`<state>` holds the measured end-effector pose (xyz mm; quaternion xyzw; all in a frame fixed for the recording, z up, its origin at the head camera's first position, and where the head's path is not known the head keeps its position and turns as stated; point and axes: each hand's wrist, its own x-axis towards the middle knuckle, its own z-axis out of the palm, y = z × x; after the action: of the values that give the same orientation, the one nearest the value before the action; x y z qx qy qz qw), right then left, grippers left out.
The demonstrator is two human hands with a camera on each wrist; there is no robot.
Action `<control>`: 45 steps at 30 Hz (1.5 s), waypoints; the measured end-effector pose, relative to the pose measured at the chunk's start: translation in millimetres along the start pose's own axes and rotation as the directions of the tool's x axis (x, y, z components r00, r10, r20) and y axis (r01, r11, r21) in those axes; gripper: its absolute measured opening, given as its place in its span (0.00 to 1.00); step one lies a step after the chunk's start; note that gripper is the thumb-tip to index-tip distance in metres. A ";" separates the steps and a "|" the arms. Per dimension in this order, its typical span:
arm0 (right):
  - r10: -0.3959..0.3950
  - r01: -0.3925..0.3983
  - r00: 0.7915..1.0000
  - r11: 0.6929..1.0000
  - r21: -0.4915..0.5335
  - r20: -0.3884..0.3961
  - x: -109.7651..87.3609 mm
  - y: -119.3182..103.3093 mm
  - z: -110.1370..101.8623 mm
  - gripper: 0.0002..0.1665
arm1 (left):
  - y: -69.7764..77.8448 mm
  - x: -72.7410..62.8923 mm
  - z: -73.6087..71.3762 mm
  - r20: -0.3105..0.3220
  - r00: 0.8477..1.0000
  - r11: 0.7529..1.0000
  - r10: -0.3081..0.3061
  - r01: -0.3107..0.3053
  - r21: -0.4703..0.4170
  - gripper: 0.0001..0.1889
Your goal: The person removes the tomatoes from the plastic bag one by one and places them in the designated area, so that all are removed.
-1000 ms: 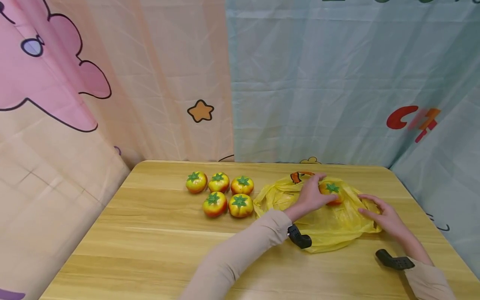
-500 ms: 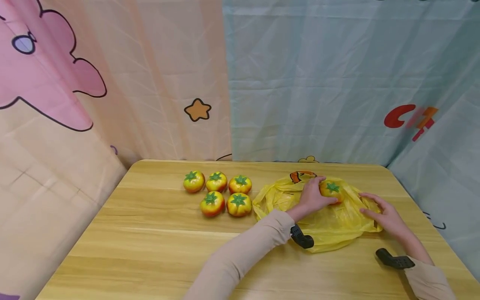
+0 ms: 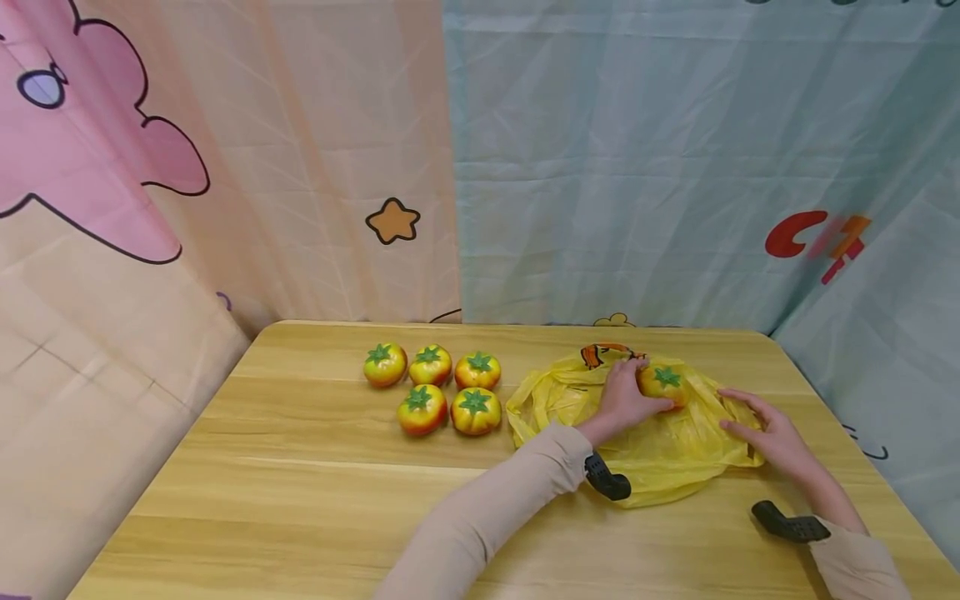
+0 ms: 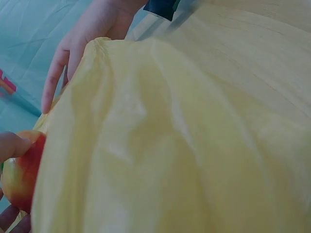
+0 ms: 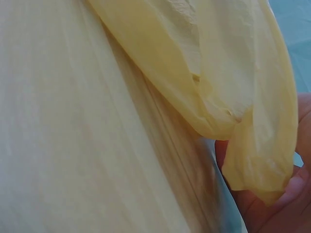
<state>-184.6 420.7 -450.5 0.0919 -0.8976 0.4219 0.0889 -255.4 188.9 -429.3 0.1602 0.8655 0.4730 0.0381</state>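
Observation:
My left hand [image 3: 624,395] holds a yellow-red tomato [image 3: 664,383] with a green leafy top, over the yellow plastic bag [image 3: 667,442]. In the left wrist view, fingers and thumb lie around this tomato [image 4: 23,172], partly hidden by the bag. At the bag's right side is my right hand [image 3: 776,433], its thumb and forefinger spread apart. The right wrist view has a gathered fold of the bag [image 5: 260,155] in the right hand [image 5: 272,213], a fingertip bent against it; the other fingers are mostly hidden.
Several more tomatoes [image 3: 476,412] stand in two rows left of the bag, on the wooden table [image 3: 300,500]. A printed curtain [image 3: 562,167] hangs behind the table's back edge. Each wrist carries a black device [image 3: 789,523].
The head view has shifted slightly, so the scene slides a little left. The tomato stays in my left hand over the bag, and my right hand keeps its place at the bag's side.

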 end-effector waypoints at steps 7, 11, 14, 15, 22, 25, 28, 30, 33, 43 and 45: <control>-0.009 0.009 1.000 1.000 0.009 -0.008 -0.6 1.5 1.7 0.27 | -2.8 -2.0 3.3 0.003 1.000 1.000 -0.006 0.006 -0.030 0.36; -0.001 0.001 1.000 1.000 0.011 -0.009 -1.4 0.9 2.6 0.28 | -3.8 -3.5 7.2 -0.005 1.000 0.998 -0.014 0.014 -0.068 0.36; 0.012 -0.012 1.000 1.000 0.005 -0.011 -2.2 1.3 2.4 0.28 | -3.5 -4.2 10.3 -0.016 1.000 0.997 -0.012 0.011 -0.075 0.36; 0.013 -0.013 1.000 1.000 0.003 -0.014 -2.4 1.6 2.3 0.28 | -3.4 -4.2 11.2 -0.019 1.000 0.997 -0.012 0.010 -0.075 0.37; 0.016 -0.016 1.000 1.000 0.005 -0.012 -2.4 2.1 2.1 0.28 | -4.5 -5.1 12.8 -0.027 1.000 0.997 -0.006 0.004 -0.081 0.37; 0.018 -0.018 1.000 1.000 0.006 -0.008 -2.3 1.9 2.4 0.29 | -4.6 -4.9 12.5 -0.030 1.000 0.997 -0.008 0.006 -0.078 0.37; 0.028 -0.028 1.000 1.000 0.006 -0.006 -2.1 2.1 2.3 0.30 | -3.5 -5.3 10.6 -0.028 0.999 0.996 -0.016 0.014 -0.083 0.37; 0.033 -0.033 0.999 0.999 0.004 -0.008 -2.2 2.3 2.1 0.30 | -2.4 -5.6 8.9 -0.024 0.999 0.996 -0.023 0.021 -0.090 0.37; 0.038 -0.038 0.999 0.999 0.004 -0.010 -2.4 2.5 1.7 0.30 | -0.7 -6.7 6.4 -0.020 0.999 0.994 -0.027 0.025 -0.105 0.36; 0.049 -0.049 0.999 0.999 0.002 -0.006 -3.7 2.4 0.2 0.30 | 4.7 -13.1 0.6 -0.027 1.000 0.987 0.005 -0.009 -0.161 0.36; 0.049 -0.049 0.999 0.999 0.000 -0.008 -4.0 3.0 0.2 0.29 | 5.9 -15.0 -0.9 -0.030 0.999 0.982 0.010 -0.016 -0.187 0.36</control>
<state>-181.5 422.8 -453.8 0.0684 -0.8991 0.4244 0.0823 -240.0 186.5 -425.2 0.1546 0.8167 0.5547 0.0372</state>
